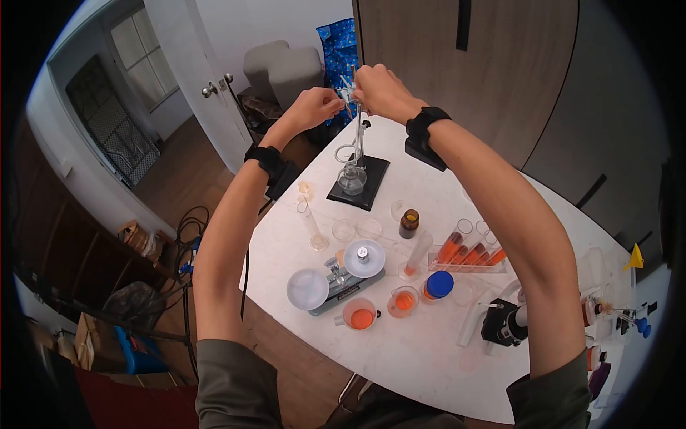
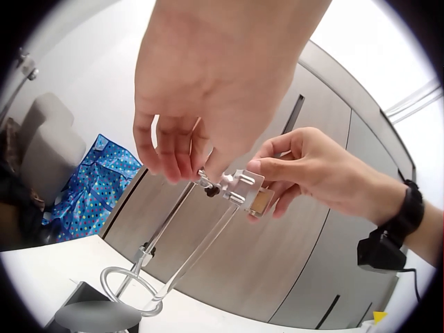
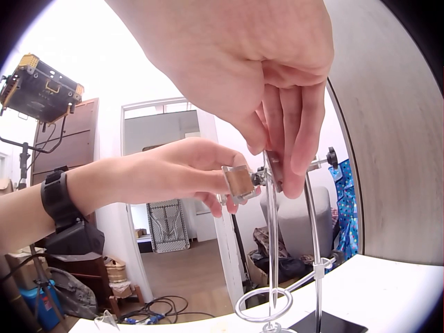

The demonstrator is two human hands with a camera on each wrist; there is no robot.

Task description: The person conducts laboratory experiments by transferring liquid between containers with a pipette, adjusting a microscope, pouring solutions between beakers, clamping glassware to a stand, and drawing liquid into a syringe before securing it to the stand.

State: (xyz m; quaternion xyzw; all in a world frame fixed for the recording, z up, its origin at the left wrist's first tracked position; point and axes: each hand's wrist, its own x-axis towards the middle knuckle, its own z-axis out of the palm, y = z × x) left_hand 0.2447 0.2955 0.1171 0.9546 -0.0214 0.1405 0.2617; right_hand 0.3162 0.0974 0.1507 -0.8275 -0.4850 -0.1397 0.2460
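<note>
At the top of a metal stand, both hands are at a clamp (image 2: 243,191) with cork-lined jaws. The left hand (image 1: 314,107) pinches near its screw side, thumb and fingertips together (image 2: 201,90). My right hand (image 1: 386,91) holds the jaw end between thumb and fingers (image 3: 277,90), partly hiding it. A slender clear tube (image 3: 272,243) hangs from the clamp and narrows toward a metal ring (image 3: 264,305). Below the ring, a clear flask (image 1: 351,180) is on the stand's black base (image 1: 371,182).
Nearer on the white table (image 1: 286,239) are a balance (image 1: 346,289), an amber bottle (image 1: 409,224), beakers with orange liquid (image 1: 359,315), a blue-lidded jar (image 1: 439,284) and a rack of orange-filled tubes (image 1: 468,254). A microscope (image 1: 504,322) stands by the right forearm.
</note>
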